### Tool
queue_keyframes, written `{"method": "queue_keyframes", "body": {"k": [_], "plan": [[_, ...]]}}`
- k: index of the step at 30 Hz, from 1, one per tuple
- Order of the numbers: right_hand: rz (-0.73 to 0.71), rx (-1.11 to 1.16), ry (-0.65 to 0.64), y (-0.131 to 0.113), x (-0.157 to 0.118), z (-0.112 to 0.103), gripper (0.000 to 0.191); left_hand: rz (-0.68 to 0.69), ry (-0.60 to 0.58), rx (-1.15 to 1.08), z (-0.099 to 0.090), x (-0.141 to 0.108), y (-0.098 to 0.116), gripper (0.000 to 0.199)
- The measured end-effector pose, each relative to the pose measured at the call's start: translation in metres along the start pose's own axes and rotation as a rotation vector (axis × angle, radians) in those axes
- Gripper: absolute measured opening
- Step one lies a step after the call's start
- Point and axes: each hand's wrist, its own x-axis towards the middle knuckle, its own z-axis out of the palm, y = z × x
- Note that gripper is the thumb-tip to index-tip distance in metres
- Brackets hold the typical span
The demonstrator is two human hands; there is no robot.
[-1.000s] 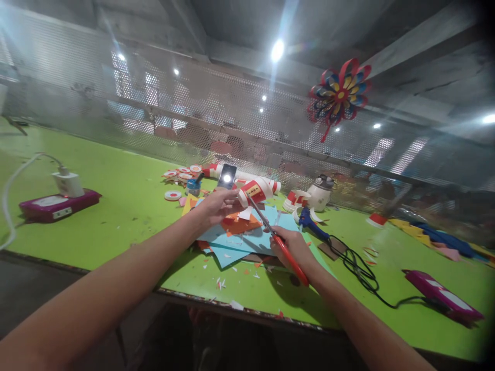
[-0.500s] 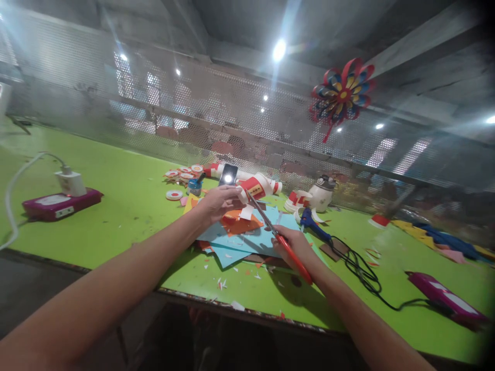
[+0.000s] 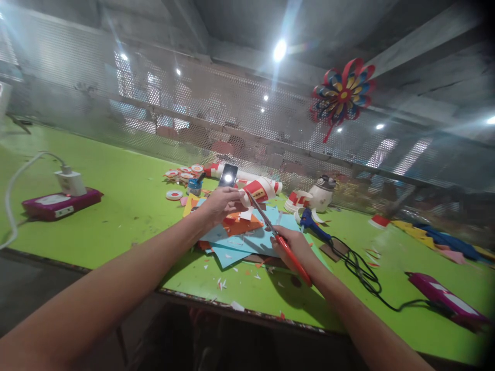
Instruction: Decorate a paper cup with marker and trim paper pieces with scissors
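Note:
My left hand (image 3: 224,201) grips the near end of a red and white paper cup (image 3: 263,190) with a yellow printed label, tilted on its side above the papers. In my right hand (image 3: 292,245) are red-handled scissors (image 3: 292,260), their blades reaching up to the cup's near edge. Whether the blades are parted cannot be made out. Blue paper sheets (image 3: 232,252) lie under both hands, with orange paper (image 3: 243,226) and white scraps on top. Just behind my left hand a phone (image 3: 228,176) shows a bright light.
A blue glue gun (image 3: 311,221) with a black cable lies to the right, near stacked cups (image 3: 297,201) and a white jar (image 3: 323,195). Purple power strips (image 3: 62,203) sit left and right. Paper discs (image 3: 175,195) and a blue bottle (image 3: 194,186) stand at back left.
The cup has turned and shifted slightly in my left hand, dipping a little lower. My right hand and the scissors have barely moved.

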Motion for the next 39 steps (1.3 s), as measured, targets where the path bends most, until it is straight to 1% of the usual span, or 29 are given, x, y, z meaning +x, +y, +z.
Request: {"method": "queue_keyframes", "body": {"k": [3,9,17,26,31,33,37,39], "plan": [[0.004,-0.001,0.001,0.000,-0.002,0.000,0.027,0.003,0.001,0.006,0.000,0.000,0.000,0.009],[0.018,-0.015,0.016,0.002,-0.002,0.003,0.033,0.014,0.040,0.011,0.000,0.002,0.000,0.017],[-0.001,0.003,0.006,0.003,0.001,0.002,0.032,0.140,0.074,0.088,0.003,0.000,-0.001,0.029],[0.023,0.022,0.018,-0.004,-0.004,0.000,0.032,0.154,0.085,0.120,0.007,-0.002,-0.003,0.024],[0.035,0.021,0.021,-0.008,-0.003,0.001,0.032,0.151,0.094,0.095,0.006,-0.001,-0.004,0.026],[0.038,0.018,0.021,-0.009,-0.003,0.000,0.030,0.136,0.082,0.069,0.005,-0.001,-0.003,0.025],[0.042,0.008,0.021,-0.009,-0.003,0.000,0.029,0.066,0.036,0.021,0.003,0.001,-0.001,0.014],[0.042,0.002,0.015,-0.009,-0.003,-0.001,0.029,0.038,0.033,0.008,0.002,0.001,0.000,0.010]]}}
